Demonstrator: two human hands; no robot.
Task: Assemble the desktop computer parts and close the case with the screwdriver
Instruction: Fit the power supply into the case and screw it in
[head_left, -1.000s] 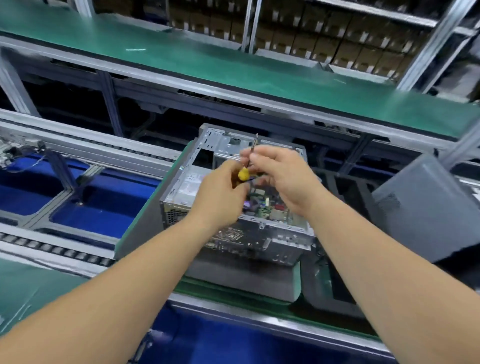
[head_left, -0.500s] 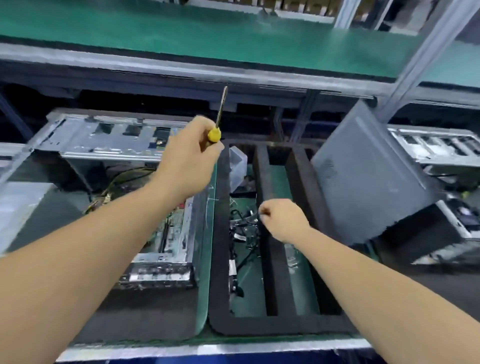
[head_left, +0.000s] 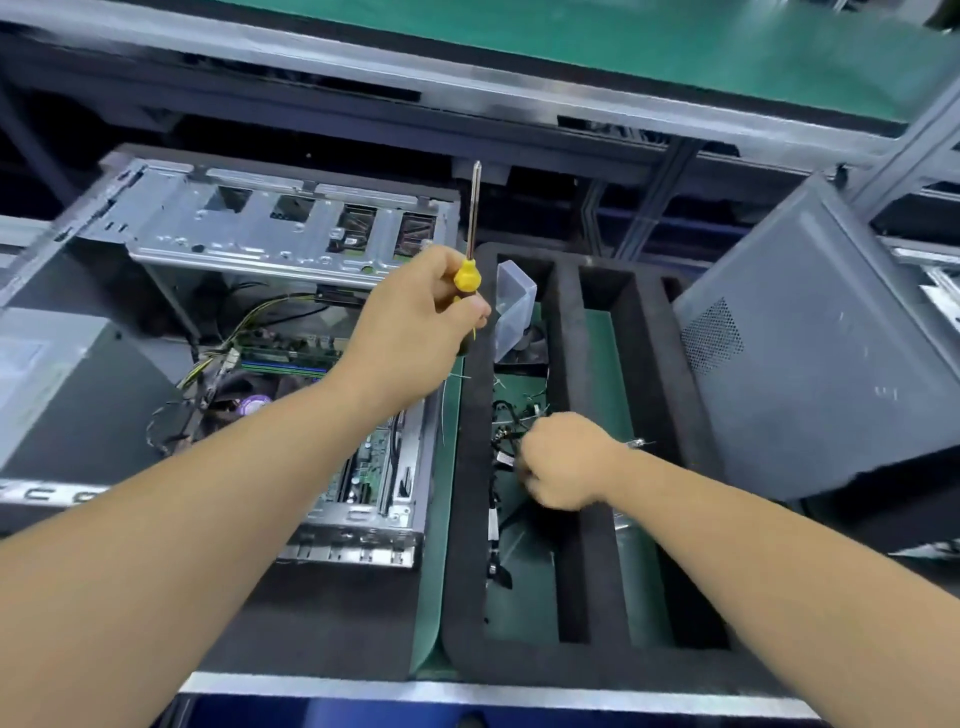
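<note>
Green matting covers the surface (head_left: 441, 519), with a second green shelf (head_left: 675, 47) running above it at the back. On the left sits the open computer case (head_left: 270, 228), its side off so the circuit board (head_left: 291, 353) and bundled wires (head_left: 218, 358) show inside. The left hand (head_left: 410, 332) hovers over the case's right edge, its grip wrapped around the yellow-handled screwdriver (head_left: 470, 234), whose metal shaft points straight up. Just right of the case lies a black foam tray (head_left: 467, 467) split into long compartments. The right hand (head_left: 563, 460) reaches down into the left compartment among a tangle of black cables (head_left: 506, 447); its fingers are curled, but blur hides whether the grip holds anything. A small clear plastic box (head_left: 514, 312) leans in the far corner of that compartment. A grey side panel (head_left: 821, 353) stands tilted at the tray's right edge.
</note>
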